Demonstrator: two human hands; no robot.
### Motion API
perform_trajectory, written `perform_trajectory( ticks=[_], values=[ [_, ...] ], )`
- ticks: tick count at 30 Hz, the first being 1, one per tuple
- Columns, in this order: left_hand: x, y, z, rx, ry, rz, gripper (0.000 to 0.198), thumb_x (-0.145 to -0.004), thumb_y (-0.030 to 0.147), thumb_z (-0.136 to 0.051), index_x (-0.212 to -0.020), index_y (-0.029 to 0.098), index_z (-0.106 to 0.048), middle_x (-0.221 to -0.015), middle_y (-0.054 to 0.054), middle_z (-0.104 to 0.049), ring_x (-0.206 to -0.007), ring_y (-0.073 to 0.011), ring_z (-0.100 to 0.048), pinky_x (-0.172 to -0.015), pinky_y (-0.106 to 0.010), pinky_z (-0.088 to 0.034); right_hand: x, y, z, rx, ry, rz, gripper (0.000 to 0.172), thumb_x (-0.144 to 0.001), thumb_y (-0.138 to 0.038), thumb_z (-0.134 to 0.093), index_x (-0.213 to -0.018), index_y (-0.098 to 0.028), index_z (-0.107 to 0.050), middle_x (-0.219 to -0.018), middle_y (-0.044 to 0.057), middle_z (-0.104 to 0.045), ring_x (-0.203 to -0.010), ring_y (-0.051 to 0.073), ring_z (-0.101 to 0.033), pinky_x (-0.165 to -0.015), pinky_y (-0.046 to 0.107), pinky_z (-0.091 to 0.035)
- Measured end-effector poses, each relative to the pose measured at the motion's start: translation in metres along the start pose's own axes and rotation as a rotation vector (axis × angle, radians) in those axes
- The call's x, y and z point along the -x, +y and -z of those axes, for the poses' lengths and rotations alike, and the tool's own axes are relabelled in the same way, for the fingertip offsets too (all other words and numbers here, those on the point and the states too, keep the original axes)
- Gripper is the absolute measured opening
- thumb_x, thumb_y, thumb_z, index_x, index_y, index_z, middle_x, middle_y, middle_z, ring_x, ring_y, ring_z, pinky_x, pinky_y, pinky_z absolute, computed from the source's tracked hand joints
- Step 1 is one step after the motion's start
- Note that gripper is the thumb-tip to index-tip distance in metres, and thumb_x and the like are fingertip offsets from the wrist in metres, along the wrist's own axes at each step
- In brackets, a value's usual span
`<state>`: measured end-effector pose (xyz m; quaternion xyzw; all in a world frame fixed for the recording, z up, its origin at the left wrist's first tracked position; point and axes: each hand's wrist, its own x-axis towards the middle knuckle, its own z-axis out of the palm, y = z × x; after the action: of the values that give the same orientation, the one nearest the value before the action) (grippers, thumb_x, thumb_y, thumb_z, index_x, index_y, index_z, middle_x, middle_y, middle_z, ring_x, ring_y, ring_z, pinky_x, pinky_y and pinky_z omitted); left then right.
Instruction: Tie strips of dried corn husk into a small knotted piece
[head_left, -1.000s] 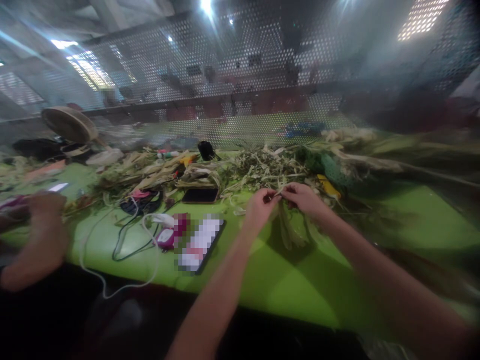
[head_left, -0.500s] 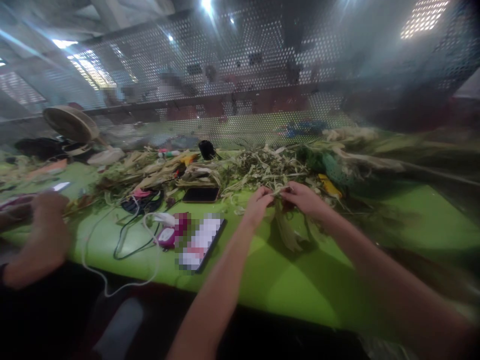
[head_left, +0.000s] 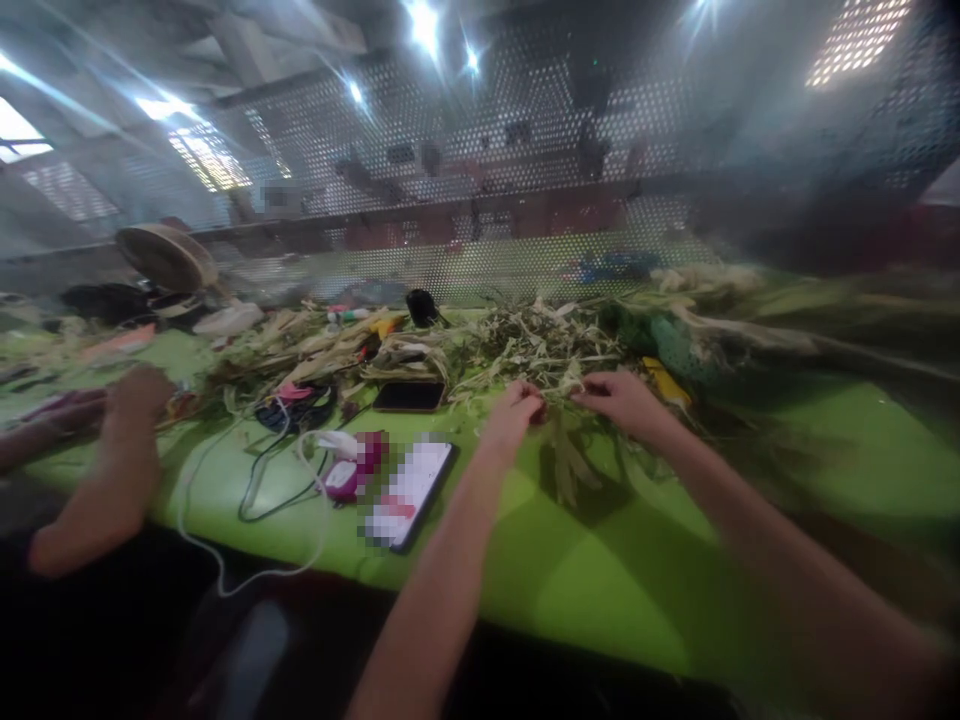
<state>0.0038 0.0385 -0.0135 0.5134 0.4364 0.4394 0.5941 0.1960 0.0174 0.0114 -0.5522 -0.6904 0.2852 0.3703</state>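
Note:
My left hand [head_left: 516, 412] is closed, its fingers curled at the near edge of a heap of dried husk strips [head_left: 536, 335]. To its right, my right hand [head_left: 621, 398] pinches with thumb and fingertips pointing left. Thin pale strips run between the two hands, and both appear to grip them, though the fingertips are blurred. Below this gap a bundle of pale dry husk [head_left: 571, 465] hangs or lies over the green table [head_left: 555, 570]; which, I cannot tell.
A lit phone [head_left: 412, 495], a dark phone [head_left: 409, 396], a magenta item [head_left: 352, 475] and a white cable [head_left: 255, 577] lie left of my arms. A co-worker's arm [head_left: 124, 470] rests farther left. A fan [head_left: 169, 258] and perforated metal screen [head_left: 480, 250] stand behind.
My hands have drawn slightly apart, the right one moving right and the left fingers curling in more. The whole view has shifted a little. The co-worker's hand has lifted somewhat.

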Motion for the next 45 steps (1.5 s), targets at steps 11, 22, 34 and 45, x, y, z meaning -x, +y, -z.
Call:
perform_trajectory(
  ticks=[11,22,34,45],
  values=[
    [0.005,0.005,0.0,-0.462,-0.054,-0.205,0.015,-0.075,0.015,-0.045,-0.066,0.02,-0.056,-0.058,0.002,-0.047,-0.058,-0.0139,-0.041,-0.057,-0.027,-0.029,0.001,-0.003,-0.005,-0.033,0.054,0.033,0.039,-0.073,-0.055,-0.065,-0.063,-0.017,-0.061,-0.058,-0.002,-0.051,-0.059,0.014,-0.044,-0.056,0.025,-0.033],
    [0.012,-0.003,-0.019,0.27,0.024,-0.088,0.021,-0.075,0.009,-0.038,-0.061,0.02,-0.028,-0.06,0.003,-0.028,-0.054,-0.0098,-0.032,-0.055,-0.025,-0.03,-0.003,0.008,-0.021,-0.144,0.072,0.048,0.019,-0.074,-0.037,-0.065,-0.072,-0.018,-0.066,-0.065,-0.002,-0.06,-0.066,0.015,-0.053,-0.064,0.026,-0.038],
    [0.023,0.016,-0.016,-0.24,-0.053,-0.278,0.012,-0.077,0.014,-0.047,-0.075,0.018,-0.058,-0.072,0.001,-0.054,-0.071,-0.0133,-0.047,-0.066,-0.026,-0.033,0.006,0.002,-0.024,-0.083,0.094,0.065,0.019,-0.072,-0.036,-0.066,-0.075,-0.017,-0.068,-0.069,0.0,-0.063,-0.067,0.016,-0.053,-0.061,0.025,-0.037],
    [0.012,0.008,-0.011,0.123,0.049,-0.127,0.014,-0.08,0.026,-0.062,-0.092,0.019,-0.064,-0.089,-0.002,-0.065,-0.08,-0.0124,-0.058,-0.075,-0.025,-0.043,0.003,-0.006,-0.024,-0.513,0.035,-0.032,0.028,-0.063,-0.042,-0.075,-0.077,-0.018,-0.072,-0.076,0.002,-0.069,-0.074,0.019,-0.06,-0.073,0.032,-0.047]
  ],
)
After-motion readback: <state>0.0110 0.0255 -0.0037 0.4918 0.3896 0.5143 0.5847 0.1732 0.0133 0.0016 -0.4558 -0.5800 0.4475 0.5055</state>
